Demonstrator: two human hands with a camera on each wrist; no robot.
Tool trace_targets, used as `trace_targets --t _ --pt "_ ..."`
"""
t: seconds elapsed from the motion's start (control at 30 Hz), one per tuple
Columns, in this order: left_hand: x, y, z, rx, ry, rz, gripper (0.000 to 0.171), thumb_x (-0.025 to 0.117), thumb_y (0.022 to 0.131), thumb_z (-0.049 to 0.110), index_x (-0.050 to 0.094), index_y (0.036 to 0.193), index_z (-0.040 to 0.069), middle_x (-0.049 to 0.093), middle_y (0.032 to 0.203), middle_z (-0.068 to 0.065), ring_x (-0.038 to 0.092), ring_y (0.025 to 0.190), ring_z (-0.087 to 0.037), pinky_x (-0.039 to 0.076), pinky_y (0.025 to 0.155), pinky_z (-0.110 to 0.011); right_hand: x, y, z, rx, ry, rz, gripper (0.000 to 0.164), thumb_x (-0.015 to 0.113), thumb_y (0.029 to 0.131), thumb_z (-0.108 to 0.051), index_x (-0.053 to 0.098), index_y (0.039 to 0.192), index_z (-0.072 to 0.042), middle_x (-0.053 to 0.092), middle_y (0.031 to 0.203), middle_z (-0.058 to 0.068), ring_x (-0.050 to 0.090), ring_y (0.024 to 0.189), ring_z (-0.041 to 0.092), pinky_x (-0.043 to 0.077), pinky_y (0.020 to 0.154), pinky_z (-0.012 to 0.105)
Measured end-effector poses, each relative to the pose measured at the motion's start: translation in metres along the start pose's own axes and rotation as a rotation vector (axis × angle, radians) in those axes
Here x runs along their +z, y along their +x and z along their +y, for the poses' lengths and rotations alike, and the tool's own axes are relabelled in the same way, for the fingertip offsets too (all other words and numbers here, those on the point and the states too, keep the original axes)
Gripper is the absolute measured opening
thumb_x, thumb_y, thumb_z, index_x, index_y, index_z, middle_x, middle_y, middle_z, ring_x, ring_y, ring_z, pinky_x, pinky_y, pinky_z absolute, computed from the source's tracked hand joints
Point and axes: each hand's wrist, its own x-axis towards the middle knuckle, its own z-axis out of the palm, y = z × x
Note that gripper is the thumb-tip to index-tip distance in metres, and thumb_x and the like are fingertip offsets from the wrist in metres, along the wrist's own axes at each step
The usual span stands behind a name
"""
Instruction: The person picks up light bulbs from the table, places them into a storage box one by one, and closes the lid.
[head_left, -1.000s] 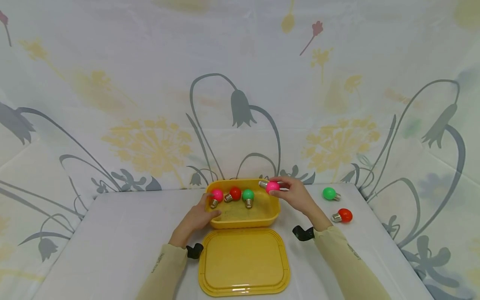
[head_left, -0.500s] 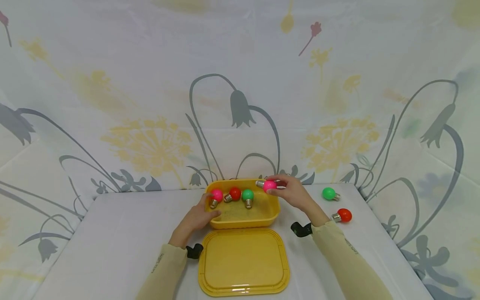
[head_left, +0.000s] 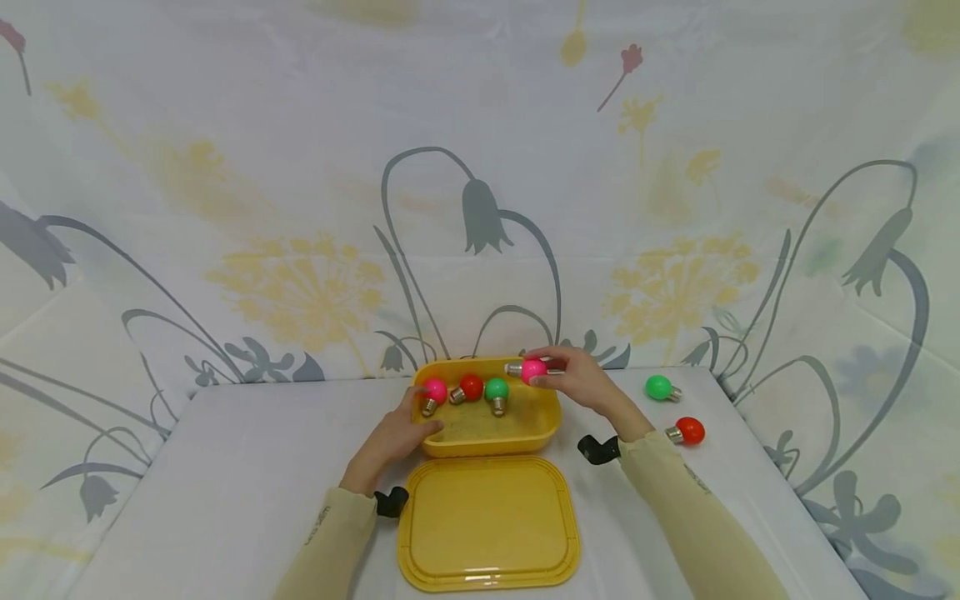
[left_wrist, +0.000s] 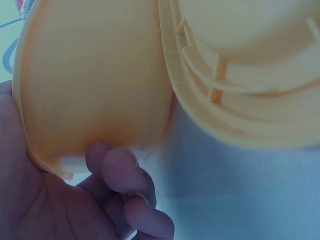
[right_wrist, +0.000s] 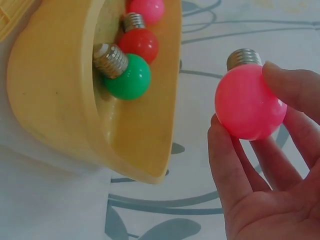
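My right hand pinches a pink light bulb between thumb and fingers above the right part of a yellow plastic box. Its metal screw base points left in the head view. At the box's left end, my left hand grips the wall, as the left wrist view also shows with curled fingers. Inside the box lie another pink bulb, a red bulb and a green bulb in a row along the back. The right wrist view shows the held bulb apart from the box.
A yellow lid lies flat in front of the box. To the right, a second green bulb and a second red bulb rest on the white tablecloth. A flower-patterned cloth hangs behind the table.
My right hand has moved slightly left and up with the pink bulb, whose base is now closer to level. The left hand and the box stay in place.
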Motion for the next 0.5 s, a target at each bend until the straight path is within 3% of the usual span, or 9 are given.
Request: trace_targets --t 0.27,0.5 --pt "-0.001 -0.001 0.001 -0.004 -0.005 -0.004 0.065 0.066 0.092 0.036 0.036 0.146 0.016 0.056 0.132 -0.028 0.058 0.110 -0.042 0.042 0.098 -0.060 -0.001 0.009 -0.001 -0.024 0.014 -0.031 0.043 0.073 0.091 -0.018 0.062 0.131 -0.003 0.062 0.129 0.014 0.060 0.114 0.034 0.052 0.094 0.043" --pt "-0.002 -0.001 0.001 -0.004 0.001 -0.010 0.067 0.067 0.092 0.037 0.035 0.146 0.015 0.056 0.132 -0.029 0.058 0.110 -0.041 0.043 0.097 -0.059 0.000 0.018 -0.004 0.010 0.030 -0.047 0.044 0.073 0.092 -0.018 0.062 0.131 -0.001 0.062 0.129 0.014 0.061 0.114 0.033 0.050 0.097 0.044"
